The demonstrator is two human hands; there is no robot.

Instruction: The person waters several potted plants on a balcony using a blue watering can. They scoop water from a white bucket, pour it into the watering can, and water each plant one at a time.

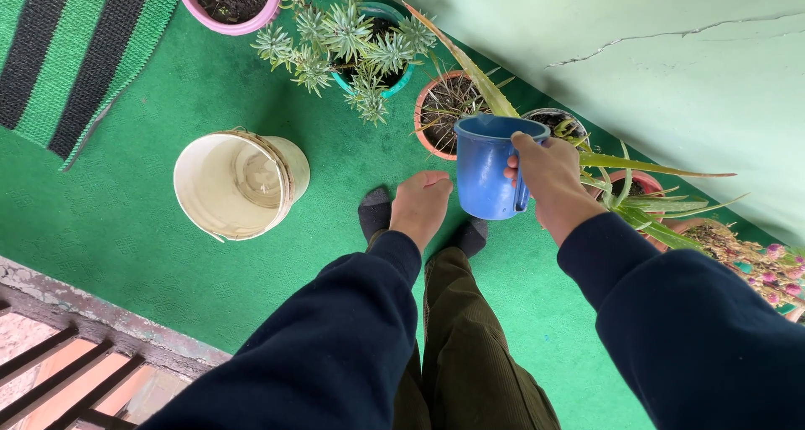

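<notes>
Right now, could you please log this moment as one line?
right hand: holds blue mug by handle | left hand: empty, beside mug | cream bucket: on green carpet

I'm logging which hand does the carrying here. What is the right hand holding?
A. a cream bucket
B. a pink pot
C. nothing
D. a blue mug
D: the right hand grips the blue mug by its handle, while the left hand is empty and the cream bucket sits on the green mat.
</notes>
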